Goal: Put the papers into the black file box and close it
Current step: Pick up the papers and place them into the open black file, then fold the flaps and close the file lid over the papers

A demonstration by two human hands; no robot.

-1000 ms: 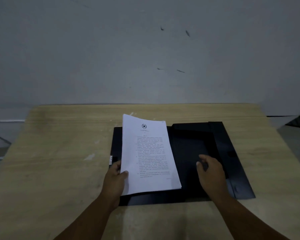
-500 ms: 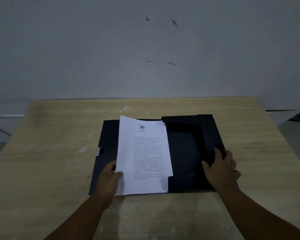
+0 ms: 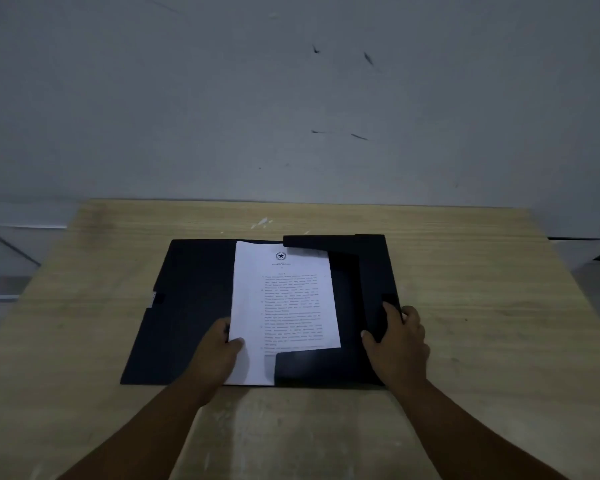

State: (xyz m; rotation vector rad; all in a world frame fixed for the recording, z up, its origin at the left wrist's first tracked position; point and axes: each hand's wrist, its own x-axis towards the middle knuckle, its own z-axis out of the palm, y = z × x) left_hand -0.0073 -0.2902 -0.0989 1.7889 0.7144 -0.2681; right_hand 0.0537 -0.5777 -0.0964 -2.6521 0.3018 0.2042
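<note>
The black file box [image 3: 191,306] lies open and flat on the wooden table [image 3: 482,306]. A stack of white printed papers [image 3: 284,303] rests across its middle, the top edge tucked under the far black flap [image 3: 319,241] and the lower right corner under the near flap [image 3: 319,367]. My left hand [image 3: 219,351] grips the papers at their lower left edge, thumb on top. My right hand [image 3: 395,337] holds the box's right side flap [image 3: 374,271], fingers curled over its edge.
A grey wall [image 3: 291,98] rises right behind the table's far edge. The table's left and right edges drop off to darker floor. Bare wood surrounds the box on all sides.
The papers have come down flatter and slid further right into the box, under the flaps. My right hand moved from the box's inner panel to the right side flap and gripped it.
</note>
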